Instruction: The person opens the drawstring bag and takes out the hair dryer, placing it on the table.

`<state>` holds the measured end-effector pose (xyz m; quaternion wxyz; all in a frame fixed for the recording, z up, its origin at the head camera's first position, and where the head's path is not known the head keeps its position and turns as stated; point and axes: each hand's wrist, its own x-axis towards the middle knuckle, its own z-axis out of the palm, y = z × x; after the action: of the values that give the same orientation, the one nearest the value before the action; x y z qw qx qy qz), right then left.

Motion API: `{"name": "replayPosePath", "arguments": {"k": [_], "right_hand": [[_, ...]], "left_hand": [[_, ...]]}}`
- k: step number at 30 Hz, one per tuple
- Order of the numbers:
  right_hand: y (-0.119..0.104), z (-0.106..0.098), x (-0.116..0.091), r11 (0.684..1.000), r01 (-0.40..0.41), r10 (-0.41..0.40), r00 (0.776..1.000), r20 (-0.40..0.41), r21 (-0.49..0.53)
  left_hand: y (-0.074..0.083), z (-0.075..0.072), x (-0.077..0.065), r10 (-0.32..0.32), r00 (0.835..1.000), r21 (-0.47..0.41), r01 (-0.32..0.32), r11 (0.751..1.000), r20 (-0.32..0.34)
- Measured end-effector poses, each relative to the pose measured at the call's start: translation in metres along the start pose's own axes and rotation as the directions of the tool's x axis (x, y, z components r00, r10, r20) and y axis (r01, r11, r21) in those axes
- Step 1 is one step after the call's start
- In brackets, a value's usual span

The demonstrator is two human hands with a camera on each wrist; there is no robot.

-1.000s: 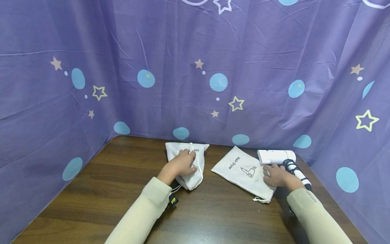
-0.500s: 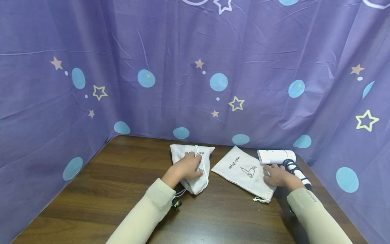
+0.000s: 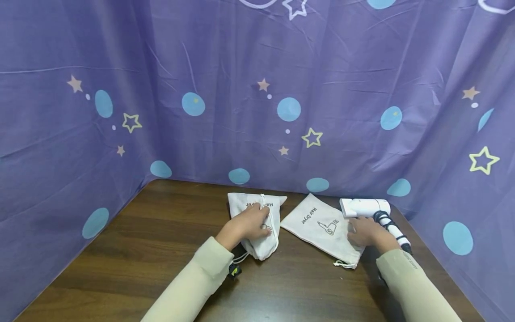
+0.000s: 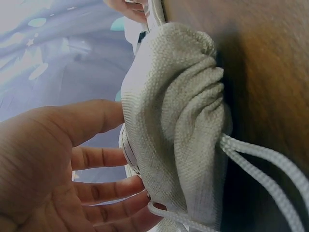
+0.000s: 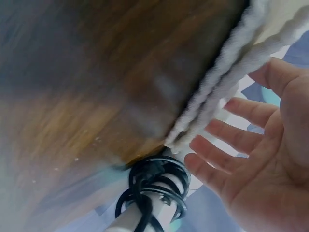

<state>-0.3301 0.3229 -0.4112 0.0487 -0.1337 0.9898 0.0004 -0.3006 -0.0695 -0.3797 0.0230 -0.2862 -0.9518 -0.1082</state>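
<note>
A bulging white drawstring bag printed "Hair Dryer" lies mid-table. My left hand rests on its printed face, thumb and fingers extended against the cloth in the left wrist view. The bag's gathered mouth points toward me, with its white drawstring trailing out. To the right is a flatter drawstring bag with the same lettering and a dryer drawing. On its near-right part lies my right hand, fingers mostly straight at its edge in the right wrist view.
A white hair dryer lies just beyond the right hand, black cord wrapped round its handle. The brown wooden table runs back to a purple patterned curtain that also closes both sides.
My left hand and the bulging bag under it have slid right and slightly toward me, closer to the flatter bag. The right hand, flatter bag and hair dryer stay put.
</note>
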Motion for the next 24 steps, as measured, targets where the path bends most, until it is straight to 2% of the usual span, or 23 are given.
{"name": "replayPosePath", "arguments": {"k": [5,14,24], "right_hand": [[-0.010,-0.005,-0.005,0.999,0.046,-0.044,0.997,-0.065,0.025],[-0.055,-0.014,-0.012,0.995,0.097,-0.093,0.991,-0.099,0.038],[-0.104,-0.013,-0.017,0.977,0.213,-0.212,0.956,-0.201,-0.018]], "left_hand": [[0.000,0.001,0.000,-0.015,1.000,-0.007,0.015,1.000,0.009],[-0.002,0.001,0.001,-0.024,0.999,-0.024,0.024,0.999,0.025],[-0.008,-0.004,-0.002,-0.012,0.998,-0.076,0.016,0.997,0.058]]}}
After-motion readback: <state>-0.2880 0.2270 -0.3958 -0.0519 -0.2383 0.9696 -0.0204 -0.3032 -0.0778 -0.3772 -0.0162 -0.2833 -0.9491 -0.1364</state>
